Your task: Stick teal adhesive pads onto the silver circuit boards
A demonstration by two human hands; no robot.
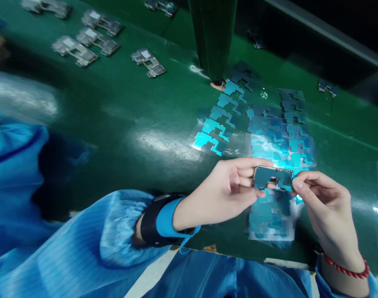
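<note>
A small circuit board (273, 179) with a flat bluish-grey face is held above the mat between both hands. My left hand (228, 190) grips its left end, fingers behind and under it. The thumb and fingertips of my right hand (325, 200) pinch the right end. Beneath and behind the board lie clear sheets with rows of shiny blue cut-out pieces (266, 124). Left of these, another strip of the same blue pieces (212, 126) runs up toward a dark upright post.
Several circuit boards (75, 50) lie at the upper left, and a single one (148, 62) is nearer the middle. The dark post (212, 37) rises from the green mat (120, 132). Another person's blue sleeve (15, 165) is at the left. A small board (327, 87) lies at the right.
</note>
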